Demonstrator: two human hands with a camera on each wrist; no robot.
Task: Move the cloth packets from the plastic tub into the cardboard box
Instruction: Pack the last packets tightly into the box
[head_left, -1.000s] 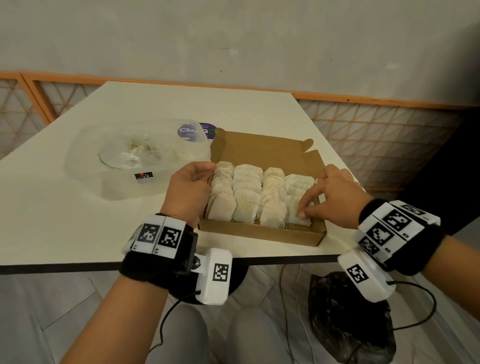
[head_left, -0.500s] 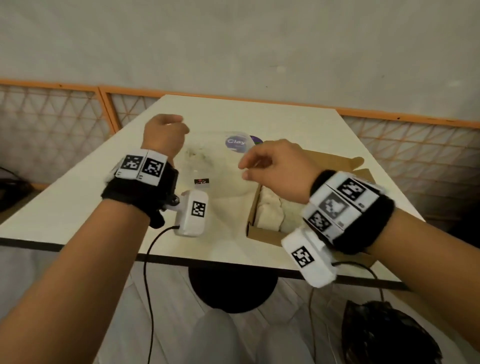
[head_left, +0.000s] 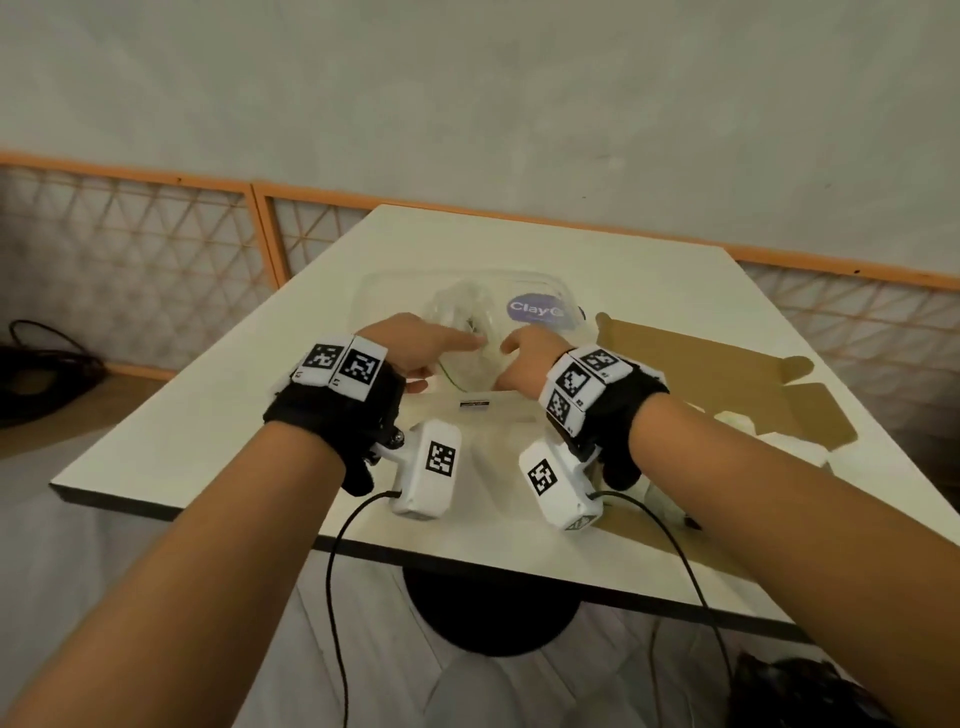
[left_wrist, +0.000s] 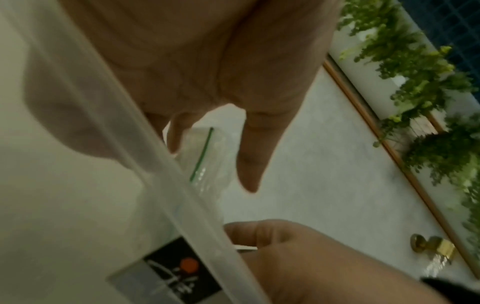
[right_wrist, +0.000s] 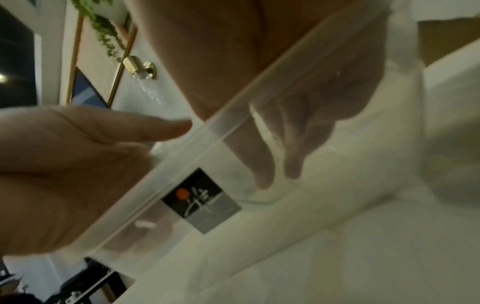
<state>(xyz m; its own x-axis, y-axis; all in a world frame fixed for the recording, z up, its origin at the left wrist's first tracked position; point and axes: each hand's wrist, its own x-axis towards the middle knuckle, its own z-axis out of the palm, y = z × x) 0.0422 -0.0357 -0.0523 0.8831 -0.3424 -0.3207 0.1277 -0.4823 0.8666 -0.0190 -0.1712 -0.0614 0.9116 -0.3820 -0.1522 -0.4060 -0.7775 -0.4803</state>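
The clear plastic tub stands mid-table, and both hands reach into it. Inside lies a crumpled clear zip bag with a green seal line; I cannot make out any cloth packets in the tub. My left hand hovers over the bag with straight fingers and holds nothing. My right hand hangs beside it, and its fingers show through the tub wall, loose and empty. The cardboard box lies open to the right. Pale cloth packets in it are mostly hidden by my right forearm.
A round purple-and-white "Clay" lid shows at the tub's far side. The tub's near wall carries a small black label. The white table ends close to my wrists, and an orange-framed lattice rail runs behind it.
Both hands left the rows of packets in the box, lifted, swung left, and now reach into the tub. The head view turned left with them.
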